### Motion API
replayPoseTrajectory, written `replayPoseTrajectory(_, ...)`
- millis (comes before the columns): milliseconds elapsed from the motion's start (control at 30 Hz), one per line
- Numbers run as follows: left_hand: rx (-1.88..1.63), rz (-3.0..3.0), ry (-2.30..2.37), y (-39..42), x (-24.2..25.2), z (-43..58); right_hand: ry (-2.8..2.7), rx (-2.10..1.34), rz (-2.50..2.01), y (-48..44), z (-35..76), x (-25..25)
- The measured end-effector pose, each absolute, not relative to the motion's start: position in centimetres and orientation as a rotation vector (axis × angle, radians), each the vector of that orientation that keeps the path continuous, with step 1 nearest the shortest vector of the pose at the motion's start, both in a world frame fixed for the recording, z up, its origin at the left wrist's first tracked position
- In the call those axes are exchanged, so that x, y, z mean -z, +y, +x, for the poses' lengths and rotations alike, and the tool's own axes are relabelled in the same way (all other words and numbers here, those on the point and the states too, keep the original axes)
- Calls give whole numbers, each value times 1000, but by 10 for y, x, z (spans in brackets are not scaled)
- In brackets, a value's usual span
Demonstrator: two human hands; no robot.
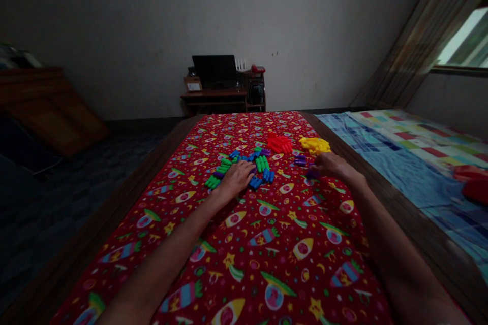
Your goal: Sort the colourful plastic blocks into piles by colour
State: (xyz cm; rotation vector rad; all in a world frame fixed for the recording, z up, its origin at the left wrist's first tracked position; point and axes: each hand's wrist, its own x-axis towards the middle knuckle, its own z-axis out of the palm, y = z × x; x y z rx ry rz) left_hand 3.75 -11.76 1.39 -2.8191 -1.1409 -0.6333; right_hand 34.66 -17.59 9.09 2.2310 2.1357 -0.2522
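On red cloth [282,224], purple piece [313,173] in right hand's [334,165] pinch, left hand's [237,177] grip unclear

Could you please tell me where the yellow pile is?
In the head view, the yellow pile lies right of centre on the patterned cloth, just right of the red pile and beyond the right hand.

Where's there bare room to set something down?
Bare cloth lies between left arm and right arm, nearer than the blue pieces, and beyond the red pile. Crowded: around the left hand, amid blue and green pieces.
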Motion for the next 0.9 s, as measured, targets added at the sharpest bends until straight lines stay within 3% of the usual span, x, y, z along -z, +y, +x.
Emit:
replayPoseTrajectory(133,454,-2773,-1271,-114,-10,43,2025,329,2321,-174,363,-85)
replayPoseTrajectory(333,616,-2767,-1284,-116,-10,37,2270,-29,2481,-177,343,-90)
replayPoseTrajectory(633,831,-2964,-1323,-118,-19,40,3394,37,1619,-187,256,-23)
replayPoseTrajectory(767,1001,-3060,-1396,-139,-37,53,3278,33,1615,-186,249,-22)
replayPoseTrajectory(900,878,-3070,-1425,-143,-55,47,3157,-180,1846,-178,283,-41)
